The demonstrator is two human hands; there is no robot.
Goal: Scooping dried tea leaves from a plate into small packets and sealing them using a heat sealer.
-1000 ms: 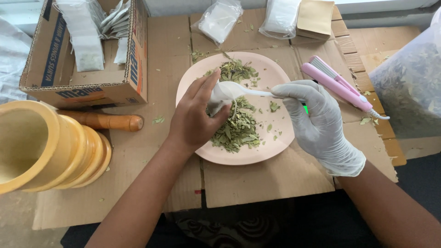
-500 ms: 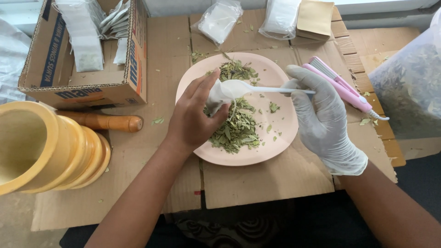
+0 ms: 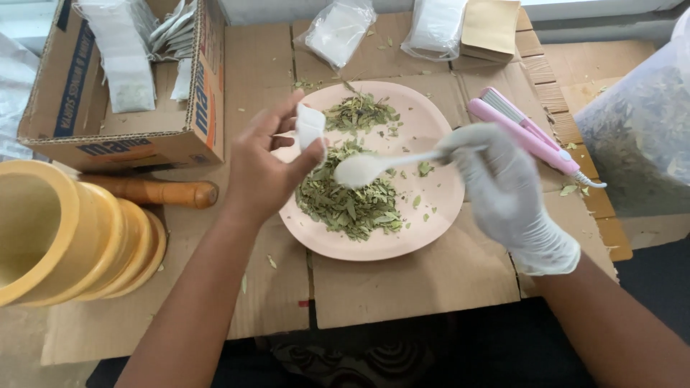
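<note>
Now the left hand has drawn back to the plate's left rim, its fingers pinched on a small white sachet held upright just above the rim; half a second ago that sachet sat further in over the leaves, with the spoon bowl pressed at its mouth. The two have parted: the white spoon hangs lower and clear of the sachet, its bowl over the middle of the leaf pile, blurred by motion. The gloved right hand has its fingers closed round the spoon's handle at the plate's right edge, also blurred. The pink plate rests on flattened cardboard as before, with a second clump of leaves near its far rim. A pink sealer lies just beyond the right hand. To the left stand a yellow mortar and, behind it, a wooden pestle on its side, with a cardboard box of sachets further back.
</note>
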